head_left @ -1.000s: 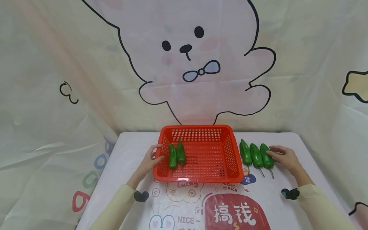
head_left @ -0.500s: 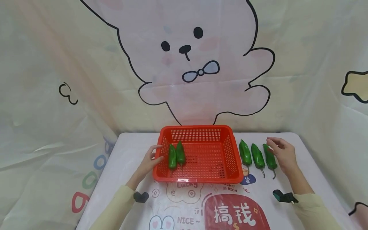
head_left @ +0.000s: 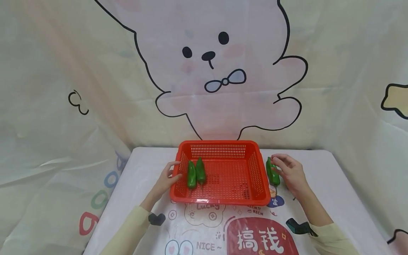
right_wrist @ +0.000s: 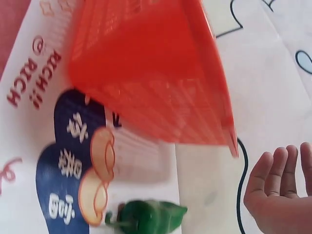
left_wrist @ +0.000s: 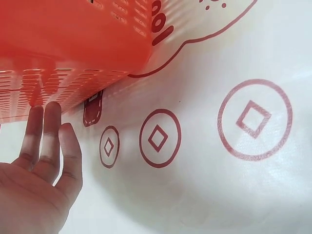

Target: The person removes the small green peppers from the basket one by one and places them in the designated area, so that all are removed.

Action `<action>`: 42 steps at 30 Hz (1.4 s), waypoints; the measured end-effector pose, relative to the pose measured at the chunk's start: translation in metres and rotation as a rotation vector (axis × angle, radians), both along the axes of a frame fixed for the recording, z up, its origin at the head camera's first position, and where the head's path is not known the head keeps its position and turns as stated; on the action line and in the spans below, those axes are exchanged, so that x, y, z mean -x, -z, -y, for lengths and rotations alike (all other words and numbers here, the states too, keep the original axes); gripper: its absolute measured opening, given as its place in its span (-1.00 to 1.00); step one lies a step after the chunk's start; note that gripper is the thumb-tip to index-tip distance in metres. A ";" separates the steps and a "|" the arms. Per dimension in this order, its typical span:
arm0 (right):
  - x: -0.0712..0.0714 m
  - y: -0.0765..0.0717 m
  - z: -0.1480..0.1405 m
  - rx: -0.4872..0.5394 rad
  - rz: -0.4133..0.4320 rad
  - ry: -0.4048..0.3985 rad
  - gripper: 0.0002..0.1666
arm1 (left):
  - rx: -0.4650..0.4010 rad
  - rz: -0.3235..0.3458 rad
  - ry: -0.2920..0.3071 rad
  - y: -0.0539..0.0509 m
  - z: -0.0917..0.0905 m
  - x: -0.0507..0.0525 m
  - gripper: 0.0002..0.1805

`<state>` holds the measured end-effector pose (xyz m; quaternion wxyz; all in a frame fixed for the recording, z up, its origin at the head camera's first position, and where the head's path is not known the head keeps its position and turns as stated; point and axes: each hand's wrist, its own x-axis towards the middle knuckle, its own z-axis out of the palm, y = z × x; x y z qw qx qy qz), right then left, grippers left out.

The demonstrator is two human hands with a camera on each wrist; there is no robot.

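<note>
The left hand (head_left: 165,180) rests against the left side of the red basket (head_left: 220,203); in the left wrist view its straight fingers (left_wrist: 51,126) touch the outer wall. Two green peppers (head_left: 192,177) lie side by side inside the basket, towards its left. Outside, right of the basket, the right hand (head_left: 293,179) hovers with lightly bent fingers at a green pepper (head_left: 273,175). Only a stem tip of another pepper shows below that hand, which hides the rest. In the right wrist view the hand (right_wrist: 282,195) holds nothing, and a pepper (right_wrist: 146,217) lies beside the basket.
A white table cover (head_left: 334,191) with printed drawings and red lettering lies under everything. Behind the basket hangs a pale cloth (head_left: 344,117) with a cartoon animal. Dark straps (head_left: 157,218) sit at both wrists.
The right hand has moved left from the rightmost pepper to the one nearest the basket. Earlier, the two peppers farther right shifted slightly right. The left hand has stayed at the basket.
</note>
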<state>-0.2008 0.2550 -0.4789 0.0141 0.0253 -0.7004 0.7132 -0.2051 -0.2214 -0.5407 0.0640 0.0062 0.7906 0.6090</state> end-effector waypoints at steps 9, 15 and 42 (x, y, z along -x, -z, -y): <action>-0.004 -0.002 0.037 0.029 0.018 -0.052 -0.39 | 0.018 -0.001 -0.008 -0.001 -0.002 0.000 -0.37; 0.003 -0.004 0.062 0.052 -0.017 -0.106 -0.49 | -0.009 -0.004 0.006 -0.002 -0.001 -0.001 -0.36; 0.059 -0.041 0.160 0.197 0.034 -0.235 -0.58 | 0.002 0.001 0.008 -0.002 0.000 0.000 -0.37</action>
